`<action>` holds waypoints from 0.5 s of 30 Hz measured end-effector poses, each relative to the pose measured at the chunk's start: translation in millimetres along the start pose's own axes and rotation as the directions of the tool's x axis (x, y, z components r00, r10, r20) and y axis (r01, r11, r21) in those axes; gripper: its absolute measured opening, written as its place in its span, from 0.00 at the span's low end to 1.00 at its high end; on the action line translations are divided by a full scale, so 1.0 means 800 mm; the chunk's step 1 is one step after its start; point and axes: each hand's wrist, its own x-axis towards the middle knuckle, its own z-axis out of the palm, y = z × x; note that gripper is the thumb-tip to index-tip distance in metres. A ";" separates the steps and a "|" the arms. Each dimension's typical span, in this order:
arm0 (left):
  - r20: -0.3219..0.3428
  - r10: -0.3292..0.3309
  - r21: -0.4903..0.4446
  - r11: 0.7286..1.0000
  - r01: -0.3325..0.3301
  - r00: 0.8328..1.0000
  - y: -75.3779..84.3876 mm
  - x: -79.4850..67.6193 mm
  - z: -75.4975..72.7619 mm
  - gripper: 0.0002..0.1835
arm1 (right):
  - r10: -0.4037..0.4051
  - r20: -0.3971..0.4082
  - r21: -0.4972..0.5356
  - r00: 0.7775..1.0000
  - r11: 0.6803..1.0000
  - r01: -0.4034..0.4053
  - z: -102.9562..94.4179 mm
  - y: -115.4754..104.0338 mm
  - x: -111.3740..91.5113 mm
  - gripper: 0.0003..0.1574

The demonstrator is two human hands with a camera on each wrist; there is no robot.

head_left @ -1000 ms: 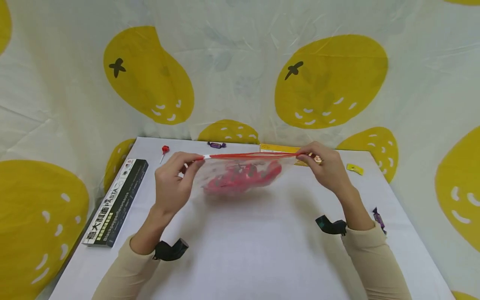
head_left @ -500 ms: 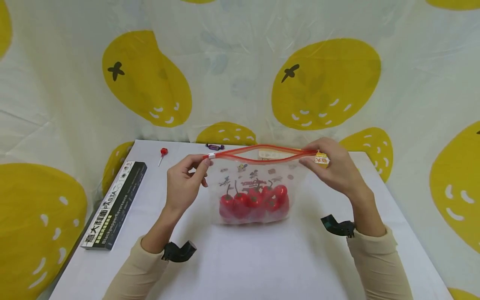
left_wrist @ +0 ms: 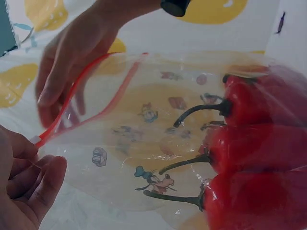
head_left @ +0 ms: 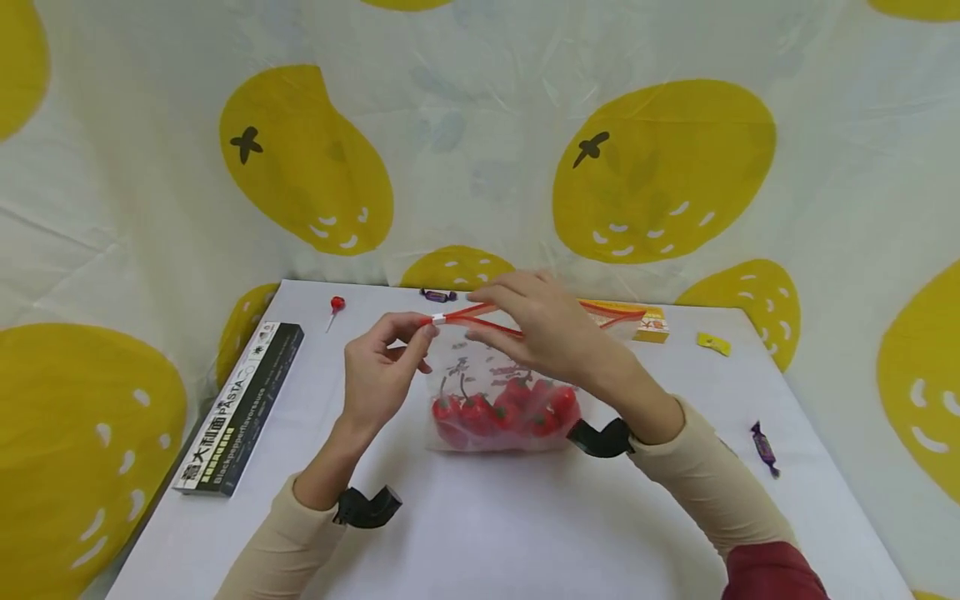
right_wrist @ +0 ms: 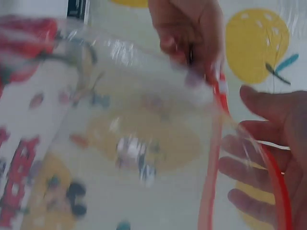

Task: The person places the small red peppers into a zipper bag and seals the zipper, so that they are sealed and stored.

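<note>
My left hand (head_left: 382, 367) pinches the left end of a clear zip bag's red seal, right at the white slider (head_left: 438, 319). The zip bag (head_left: 472, 358) hangs upright, printed with small cartoon figures, its mouth parted. Several red peppers (left_wrist: 264, 148) with curved green stems lie in its lower part. My right hand (head_left: 555, 329) is over the bag's mouth, across the middle of the seal. In the right wrist view, the right hand's fingers (right_wrist: 254, 167) are spread and loosely extended beside the red seal, some seen through the plastic.
A black pasta box (head_left: 240, 408) lies at the left table edge. Along the back are a red lollipop (head_left: 337, 305), a purple wrapped candy (head_left: 438, 296) and a yellow box (head_left: 651, 323). To the right lie a yellow packet (head_left: 713, 343) and another purple candy (head_left: 765, 450).
The bag has swung from tilted to upright and its mouth has parted. My right hand has let go of the right end and moved left along the seal. The left hand keeps its pinch.
</note>
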 end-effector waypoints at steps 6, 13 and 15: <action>0.017 0.074 -0.022 0.997 -0.074 0.997 -0.010 -0.004 -0.001 0.08 | -0.094 -0.019 -0.044 0.995 0.995 0.093 0.017 -0.024 0.025 0.16; 0.000 0.180 -0.005 0.984 -0.180 0.984 -0.012 -0.005 0.000 0.07 | -0.109 -0.007 -0.075 0.994 0.991 0.108 0.025 -0.027 0.027 0.10; -0.002 0.217 0.030 0.976 -0.217 0.976 -0.013 -0.004 0.001 0.06 | -0.109 0.010 -0.085 0.994 0.990 0.109 0.026 -0.027 0.026 0.09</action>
